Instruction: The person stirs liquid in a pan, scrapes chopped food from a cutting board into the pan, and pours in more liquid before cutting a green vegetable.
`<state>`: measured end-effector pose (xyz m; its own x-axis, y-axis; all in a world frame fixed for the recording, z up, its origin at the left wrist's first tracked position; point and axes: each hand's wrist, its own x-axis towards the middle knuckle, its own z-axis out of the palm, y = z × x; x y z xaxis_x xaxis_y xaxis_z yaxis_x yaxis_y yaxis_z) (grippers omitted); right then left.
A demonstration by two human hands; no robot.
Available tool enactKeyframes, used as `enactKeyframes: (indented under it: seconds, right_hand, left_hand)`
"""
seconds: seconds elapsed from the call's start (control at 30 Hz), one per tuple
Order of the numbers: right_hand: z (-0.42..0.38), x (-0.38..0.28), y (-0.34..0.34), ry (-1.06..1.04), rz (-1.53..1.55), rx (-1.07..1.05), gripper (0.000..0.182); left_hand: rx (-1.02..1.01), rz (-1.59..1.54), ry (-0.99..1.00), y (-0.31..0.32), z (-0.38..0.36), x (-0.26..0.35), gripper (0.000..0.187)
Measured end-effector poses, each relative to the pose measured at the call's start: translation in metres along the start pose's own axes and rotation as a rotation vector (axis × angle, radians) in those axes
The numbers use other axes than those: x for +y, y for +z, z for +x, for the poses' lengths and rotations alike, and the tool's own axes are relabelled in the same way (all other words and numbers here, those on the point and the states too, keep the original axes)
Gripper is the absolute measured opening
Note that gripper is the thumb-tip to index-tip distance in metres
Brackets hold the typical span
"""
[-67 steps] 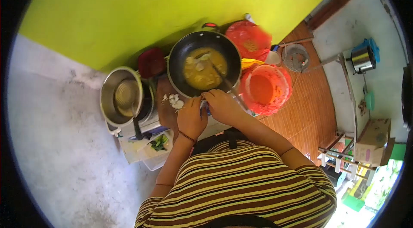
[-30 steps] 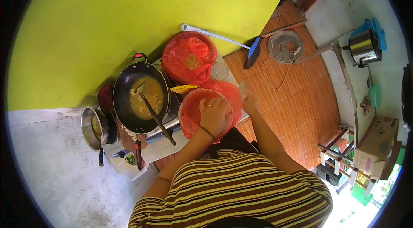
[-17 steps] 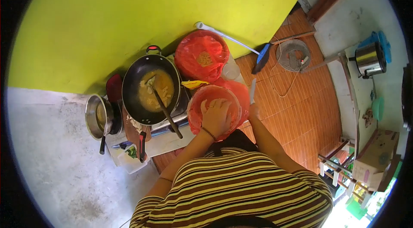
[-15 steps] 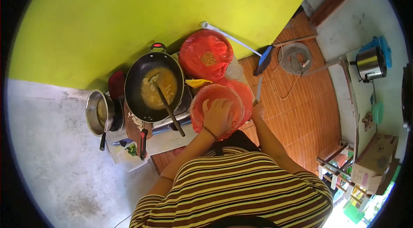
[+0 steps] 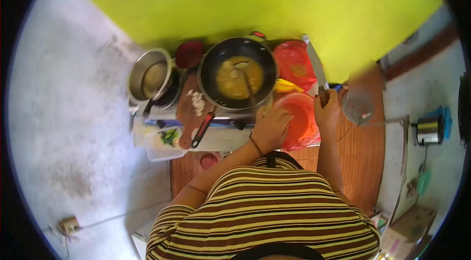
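My right hand (image 5: pixel 327 111) grips a knife (image 5: pixel 315 66) by its dark handle, the blade pointing up toward the green wall. My left hand (image 5: pixel 271 129) rests on the near rim of an orange-red plastic basin (image 5: pixel 301 120), fingers bent; whether it holds anything I cannot tell. Left of the basin a black wok (image 5: pixel 239 74) sits on the stove with yellow sauce and a spatula (image 5: pixel 248 85) in it.
A steel pot (image 5: pixel 149 76) and a dark red lid (image 5: pixel 189 54) stand left of the wok. A wooden board (image 5: pixel 192 108) carries pale cut pieces. A red bag-lined tub (image 5: pixel 294 63) is behind the basin. A rice cooker (image 5: pixel 430 131) sits far right.
The view has swung right to left, bringing the wok to the centre. My right hand has raised the knife upright beside the basin. My left hand has slid to the basin's near rim.
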<state>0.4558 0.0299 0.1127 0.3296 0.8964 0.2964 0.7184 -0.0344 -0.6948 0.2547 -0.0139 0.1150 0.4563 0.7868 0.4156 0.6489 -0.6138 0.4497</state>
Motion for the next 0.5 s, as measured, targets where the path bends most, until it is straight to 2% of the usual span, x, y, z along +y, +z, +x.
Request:
enactKeyframes:
  seconds: [0.2, 0.3, 0.33, 0.43, 0.47, 0.5]
  right_hand:
    - [-0.033, -0.131, 0.045, -0.137, 0.339, -0.353, 0.023]
    - [-0.058, -0.170, 0.078, -0.170, 0.481, -0.496, 0.025]
    - [-0.065, -0.181, 0.086, -0.316, 0.492, -0.538, 0.028]
    - [-0.096, -0.211, 0.107, 0.128, 0.741, -0.948, 0.030]
    - [-0.105, -0.220, 0.115, 0.148, 0.783, -1.050, 0.030]
    - [-0.114, -0.226, 0.123, 0.259, 0.832, -1.099, 0.029]
  left_hand:
    - [0.007, 0.183, -0.021, -0.068, -0.058, -0.063, 0.023]
    - [0.051, 0.245, -0.053, -0.099, -0.087, -0.086, 0.017]
    - [0.070, 0.244, -0.082, -0.111, -0.097, -0.091, 0.016]
    - [0.118, 0.229, -0.232, -0.138, -0.127, -0.112, 0.012]
    - [0.133, 0.223, -0.291, -0.146, -0.136, -0.119, 0.011]
    - [0.135, 0.215, -0.356, -0.151, -0.147, -0.127, 0.011]
